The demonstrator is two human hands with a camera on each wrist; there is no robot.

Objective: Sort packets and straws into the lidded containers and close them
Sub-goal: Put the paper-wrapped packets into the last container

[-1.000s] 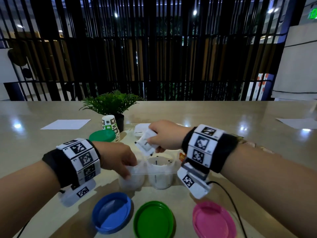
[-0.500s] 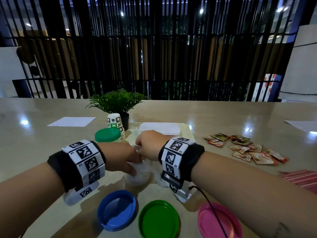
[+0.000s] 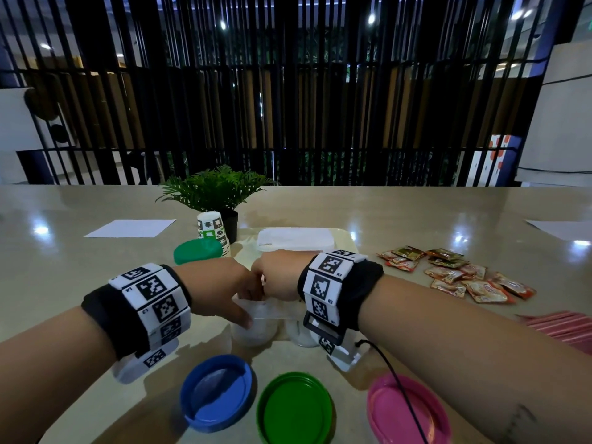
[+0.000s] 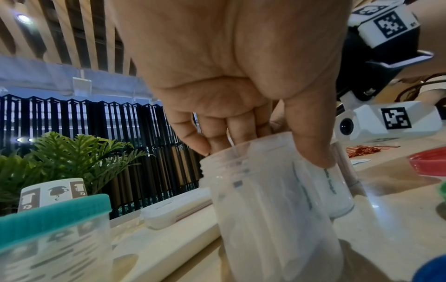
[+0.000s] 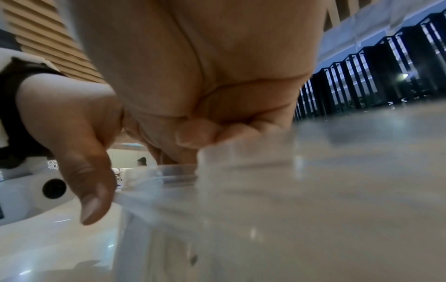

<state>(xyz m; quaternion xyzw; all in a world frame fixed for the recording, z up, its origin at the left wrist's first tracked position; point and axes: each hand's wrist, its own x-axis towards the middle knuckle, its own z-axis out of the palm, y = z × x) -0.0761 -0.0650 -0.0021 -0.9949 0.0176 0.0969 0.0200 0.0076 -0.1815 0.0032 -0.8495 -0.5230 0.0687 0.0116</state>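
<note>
The left hand [image 3: 221, 288] grips the rim of a clear open jar [image 3: 254, 330] of white packets [image 4: 299, 190] near the middle of the table [image 3: 416, 225] — thumb down the outer wall, fingers curled at the mouth. The right hand [image 3: 278, 275] meets it knuckle to knuckle just at its 3 o'clock, fingers curled down over the jar mouths; whether they pinch anything cannot be told, since the right wrist view is blurred. A second clear jar [image 3: 299, 334] stands touching the first at its 3 o'clock, under the right wrist.

At the jars' 6 o'clock three loose lids lie open side up in a row: blue lid [image 3: 216, 397], green lid [image 3: 294, 410], pink lid [image 3: 407, 411]. Red and brown sauce packets [image 3: 455, 275] are scattered at 3 o'clock, well apart, with pink straws [image 3: 563, 325] nearer the right edge. At 12 o'clock lies a closed white rectangular container [image 3: 294, 239] on a tray [image 3: 342, 233]; at 11 o'clock — a green-lidded jar [image 3: 197, 251], stacked paper cups [image 3: 213, 227] and a potted plant [image 3: 213, 190].
</note>
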